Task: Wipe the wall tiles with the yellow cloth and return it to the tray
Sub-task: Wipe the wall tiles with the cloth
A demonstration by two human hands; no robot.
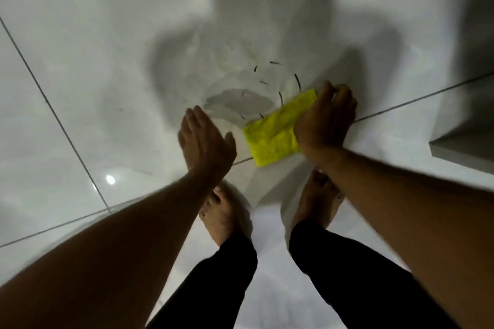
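A folded yellow cloth (275, 131) lies flat against the white wall tiles (107, 75), low on the wall across a grout line. My right hand (324, 117) presses on the cloth's right part, fingers spread over its upper edge. Just left of the cloth my left hand (204, 141) is held up with fingers together and nothing in it, close to the tile; I cannot tell if it touches. Short dark marks (279, 72) and a grey smear (235, 104) sit on the tile above the cloth. No tray is in view.
My bare feet (222, 216) and dark trouser legs stand on the white floor right below the wall. A recessed ledge or step (459, 147) juts in at the right. Dark grout lines (53, 112) cross the tiles; my shadow falls over the wall.
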